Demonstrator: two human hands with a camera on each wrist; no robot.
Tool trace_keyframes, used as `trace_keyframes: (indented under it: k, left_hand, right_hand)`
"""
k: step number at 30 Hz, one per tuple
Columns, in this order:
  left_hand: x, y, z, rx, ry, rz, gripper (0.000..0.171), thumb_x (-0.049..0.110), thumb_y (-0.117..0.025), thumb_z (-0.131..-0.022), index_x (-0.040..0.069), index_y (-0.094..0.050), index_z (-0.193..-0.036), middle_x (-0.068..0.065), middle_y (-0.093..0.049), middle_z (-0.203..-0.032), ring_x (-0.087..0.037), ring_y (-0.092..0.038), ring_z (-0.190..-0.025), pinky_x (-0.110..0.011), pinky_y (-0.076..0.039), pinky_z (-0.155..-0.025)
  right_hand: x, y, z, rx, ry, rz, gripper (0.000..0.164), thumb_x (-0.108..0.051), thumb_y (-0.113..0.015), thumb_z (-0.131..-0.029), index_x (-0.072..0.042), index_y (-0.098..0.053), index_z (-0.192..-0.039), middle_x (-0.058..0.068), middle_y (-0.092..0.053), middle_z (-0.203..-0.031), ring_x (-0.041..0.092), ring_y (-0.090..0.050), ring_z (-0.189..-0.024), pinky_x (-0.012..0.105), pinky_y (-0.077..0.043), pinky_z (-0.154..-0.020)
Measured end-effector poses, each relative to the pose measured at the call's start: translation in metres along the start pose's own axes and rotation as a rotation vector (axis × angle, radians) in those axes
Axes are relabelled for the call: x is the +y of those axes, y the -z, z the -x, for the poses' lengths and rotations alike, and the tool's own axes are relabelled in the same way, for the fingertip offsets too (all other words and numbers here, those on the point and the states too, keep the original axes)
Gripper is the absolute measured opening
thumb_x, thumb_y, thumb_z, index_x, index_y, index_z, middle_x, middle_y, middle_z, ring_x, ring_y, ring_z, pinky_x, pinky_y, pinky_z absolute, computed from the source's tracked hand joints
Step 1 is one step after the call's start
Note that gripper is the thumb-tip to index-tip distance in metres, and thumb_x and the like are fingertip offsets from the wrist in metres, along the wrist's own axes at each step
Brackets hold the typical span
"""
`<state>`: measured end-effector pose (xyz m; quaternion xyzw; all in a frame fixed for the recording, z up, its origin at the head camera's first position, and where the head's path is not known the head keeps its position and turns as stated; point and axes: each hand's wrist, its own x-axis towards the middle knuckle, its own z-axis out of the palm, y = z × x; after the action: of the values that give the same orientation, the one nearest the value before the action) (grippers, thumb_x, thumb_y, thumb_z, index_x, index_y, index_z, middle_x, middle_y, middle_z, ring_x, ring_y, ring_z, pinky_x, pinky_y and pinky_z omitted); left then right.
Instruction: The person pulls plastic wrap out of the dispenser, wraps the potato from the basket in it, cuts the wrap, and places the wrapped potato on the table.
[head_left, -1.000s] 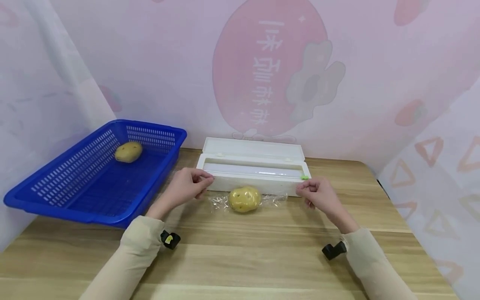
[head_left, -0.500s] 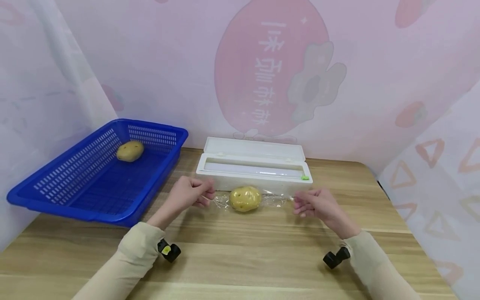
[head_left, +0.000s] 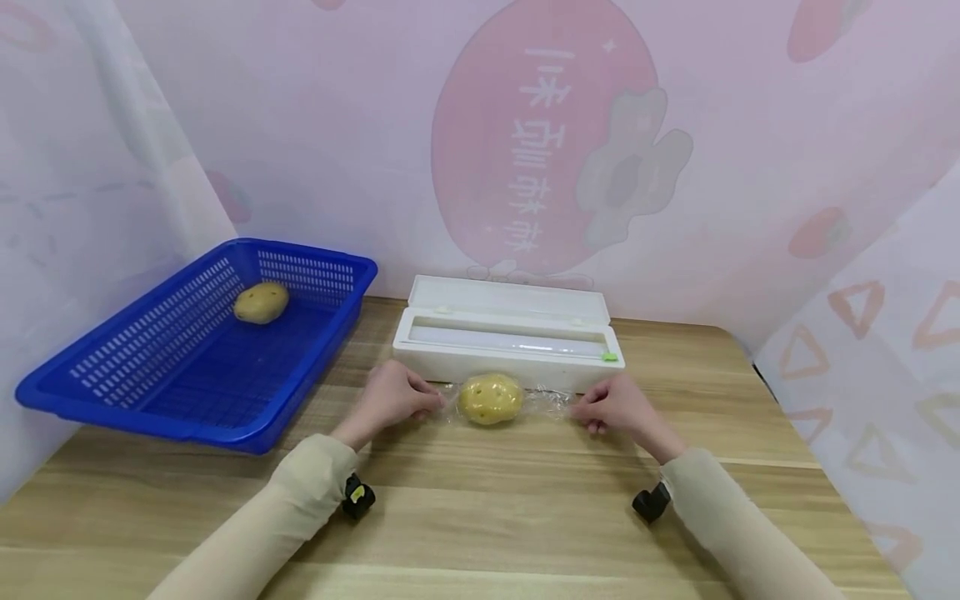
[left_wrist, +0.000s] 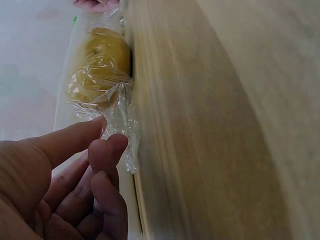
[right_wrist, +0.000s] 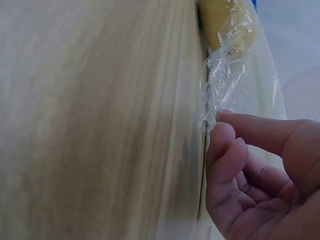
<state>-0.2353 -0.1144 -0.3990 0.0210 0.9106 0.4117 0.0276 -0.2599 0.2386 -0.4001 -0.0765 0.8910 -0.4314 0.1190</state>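
A potato (head_left: 491, 398) wrapped in clear plastic wrap (head_left: 547, 403) lies on the table, close in front of an open white cling film box (head_left: 510, 371). The wrap bunches out into a loose crinkled tail on each side. My left hand (head_left: 397, 396) pinches the left tail between thumb and index finger, and the left wrist view shows the film (left_wrist: 122, 120) running from those fingertips to the potato (left_wrist: 102, 67). On the other side my right hand (head_left: 617, 408) pinches the right tail the same way; its film (right_wrist: 225, 82) shows in the right wrist view.
At the left stands a blue plastic basket (head_left: 217, 367) with an unwrapped potato (head_left: 261, 302) in it. The film box's lid (head_left: 510, 298) is tipped back near the wall, and a green slider (head_left: 609, 357) sits at its right end. Wooden tabletop (head_left: 495, 517) extends in front.
Both hands have come inward from the box's front corners to the wrap's two tails and now pinch them. The potato has stayed in nearly the same place.
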Motion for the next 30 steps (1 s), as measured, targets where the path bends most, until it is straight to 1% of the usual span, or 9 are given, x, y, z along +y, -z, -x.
trace_keyframes:
  k: [5,10,16,20,23,25,27,29,30]
  left_hand:
    - [0.0041,-0.0005,-0.0015,-0.01,-0.004,-0.043,0.009,0.023,-0.086,-0.073,0.017,-0.08,-0.078,0.004,-0.064,-0.054,-0.011,-0.057,-0.049,-0.026,-0.04,-0.048]
    - [0.0047,0.0003,-0.003,-0.005,0.003,-0.024,0.01,0.021,-0.086,-0.076,0.014,-0.08,-0.08,0.003,-0.064,-0.054,-0.015,-0.062,-0.051,-0.026,-0.043,-0.05]
    - [0.0047,0.0023,-0.005,0.002,0.011,-0.018,0.01,0.018,-0.086,-0.077,0.011,-0.08,-0.081,0.0,-0.066,-0.056,-0.017,-0.064,-0.05,-0.027,-0.047,-0.061]
    - [0.003,0.0034,-0.0064,0.005,0.005,-0.036,0.008,0.017,-0.085,-0.077,0.011,-0.08,-0.08,0.0,-0.066,-0.056,-0.017,-0.064,-0.05,-0.034,-0.046,-0.082]
    - [0.0019,0.0038,-0.0068,0.0,-0.002,-0.054,0.008,0.019,-0.085,-0.078,0.013,-0.08,-0.08,-0.001,-0.065,-0.055,-0.016,-0.063,-0.05,-0.04,-0.036,-0.095]
    - [0.0019,0.0034,-0.0072,-0.003,-0.016,-0.068,0.009,0.019,-0.085,-0.077,0.012,-0.08,-0.079,0.001,-0.065,-0.056,-0.014,-0.062,-0.052,-0.039,-0.04,-0.09]
    - [0.0019,0.0024,-0.0077,-0.007,-0.028,-0.079,0.01,0.02,-0.086,-0.076,0.012,-0.079,-0.077,0.003,-0.066,-0.058,-0.012,-0.058,-0.055,-0.035,-0.046,-0.073]
    - [0.0013,0.0016,-0.0075,-0.009,-0.047,-0.097,0.013,0.021,-0.086,-0.075,0.011,-0.078,-0.073,0.006,-0.066,-0.061,-0.012,-0.054,-0.057,-0.03,-0.044,-0.057]
    - [0.0007,0.0015,-0.0073,-0.009,-0.052,-0.102,0.014,0.022,-0.086,-0.074,0.011,-0.077,-0.071,0.006,-0.065,-0.062,-0.012,-0.052,-0.057,-0.029,-0.041,-0.054]
  right_hand:
    - [-0.0033,-0.0039,-0.0066,0.005,0.018,0.09,0.013,-0.009,-0.082,-0.08,-0.004,-0.073,-0.072,0.006,-0.065,-0.06,0.012,-0.058,-0.048,0.027,-0.051,-0.048]
    - [-0.0051,-0.0037,-0.0086,0.012,0.007,0.106,0.013,-0.006,-0.081,-0.081,-0.003,-0.073,-0.071,0.006,-0.065,-0.06,0.012,-0.057,-0.048,0.026,-0.05,-0.047]
    - [-0.0048,-0.0019,-0.0095,0.022,-0.007,0.126,0.015,-0.006,-0.081,-0.08,-0.004,-0.072,-0.069,0.005,-0.064,-0.058,0.011,-0.056,-0.047,0.023,-0.046,-0.046]
    - [-0.0036,-0.0021,-0.01,0.02,-0.017,0.13,0.014,-0.005,-0.081,-0.08,-0.004,-0.073,-0.069,0.005,-0.064,-0.057,0.011,-0.056,-0.047,0.025,-0.048,-0.047]
    - [-0.0018,-0.0024,-0.0103,0.024,-0.016,0.133,0.015,-0.006,-0.081,-0.079,-0.003,-0.072,-0.067,0.005,-0.063,-0.056,0.011,-0.054,-0.045,0.025,-0.047,-0.046]
    - [-0.001,-0.0017,-0.0096,0.042,-0.018,0.151,0.018,-0.009,-0.083,-0.079,-0.004,-0.072,-0.066,0.004,-0.061,-0.056,0.01,-0.051,-0.045,0.025,-0.045,-0.045]
    - [-0.0002,-0.0005,-0.0085,0.062,-0.021,0.174,0.021,-0.013,-0.084,-0.077,-0.005,-0.071,-0.064,0.003,-0.06,-0.055,0.009,-0.048,-0.045,0.024,-0.041,-0.044]
    - [0.0002,0.0006,-0.0071,0.071,-0.001,0.201,0.022,-0.015,-0.085,-0.077,-0.005,-0.071,-0.063,0.002,-0.058,-0.055,0.008,-0.045,-0.045,0.023,-0.037,-0.044]
    - [0.0003,0.0009,-0.0063,0.07,0.012,0.208,0.023,-0.015,-0.085,-0.077,-0.004,-0.071,-0.063,0.001,-0.058,-0.054,0.008,-0.044,-0.046,0.023,-0.036,-0.044]
